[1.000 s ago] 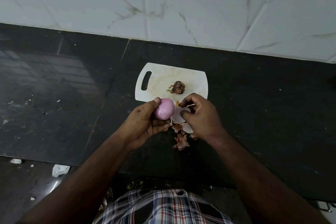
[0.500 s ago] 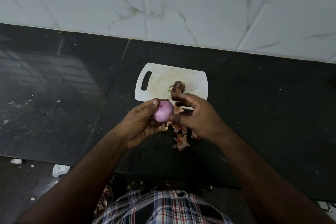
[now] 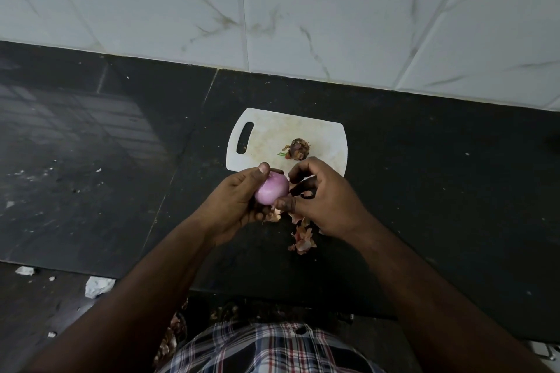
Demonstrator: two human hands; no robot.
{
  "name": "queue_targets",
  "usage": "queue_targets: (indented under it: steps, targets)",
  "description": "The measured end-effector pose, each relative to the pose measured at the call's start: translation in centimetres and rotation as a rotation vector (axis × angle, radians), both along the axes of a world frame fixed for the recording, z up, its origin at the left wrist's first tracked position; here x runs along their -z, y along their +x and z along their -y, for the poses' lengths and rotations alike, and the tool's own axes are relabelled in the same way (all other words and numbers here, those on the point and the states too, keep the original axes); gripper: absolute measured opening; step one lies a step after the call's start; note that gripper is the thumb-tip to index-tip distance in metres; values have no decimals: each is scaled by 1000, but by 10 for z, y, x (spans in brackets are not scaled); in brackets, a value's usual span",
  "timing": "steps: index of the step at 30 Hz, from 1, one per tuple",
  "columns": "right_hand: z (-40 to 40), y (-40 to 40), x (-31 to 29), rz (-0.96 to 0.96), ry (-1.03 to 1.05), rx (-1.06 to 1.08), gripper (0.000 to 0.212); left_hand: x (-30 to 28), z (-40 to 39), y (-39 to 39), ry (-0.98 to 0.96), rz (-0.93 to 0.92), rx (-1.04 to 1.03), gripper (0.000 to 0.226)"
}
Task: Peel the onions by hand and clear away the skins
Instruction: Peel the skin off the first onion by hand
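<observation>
Your left hand (image 3: 235,206) has a full grip on the peeled onion (image 3: 271,192), fingers curled under it and the thumb pressed on top, so it's held up in the air just above the near edge of the cutting board (image 3: 327,136). The onion looks smooth and pinkish purple, pretty much bare on the side facing you. Your right hand (image 3: 325,200) is right up against it, thumb touching the lower right of the onion and the fingers curled in over the top right. Can't tell if there's a bit of skin pinched in there or if it's just bearing on the onion itself.

The second onion (image 3: 298,149) sits on the white board with its brown skin on, a little green shoot poking out to the left. A loose pile of skins (image 3: 301,239) lies on the black desk (image 3: 439,191) right under your hands, trailing toward you. There are also a few white scraps (image 3: 98,286) on the left near the desk's front edge.
</observation>
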State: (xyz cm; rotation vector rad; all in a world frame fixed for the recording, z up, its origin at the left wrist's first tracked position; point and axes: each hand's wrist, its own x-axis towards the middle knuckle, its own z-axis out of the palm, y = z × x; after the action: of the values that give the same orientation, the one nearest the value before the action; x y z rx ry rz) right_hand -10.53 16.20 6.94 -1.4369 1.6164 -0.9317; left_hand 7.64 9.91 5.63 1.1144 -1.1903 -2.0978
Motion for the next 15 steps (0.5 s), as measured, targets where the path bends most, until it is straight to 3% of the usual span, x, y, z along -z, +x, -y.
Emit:
queue_targets:
  steps: [3,7,15]
  targets:
    - [1,-3,3,109,98,34,58,0,1,-5,47,62,-7,66]
    - [-2,-1,0,70,72,39,48,2,1,-9,15,42,53,65]
    - [-3,-2,0,56,53,12,53,4,-7,-12,-66,2,48,64]
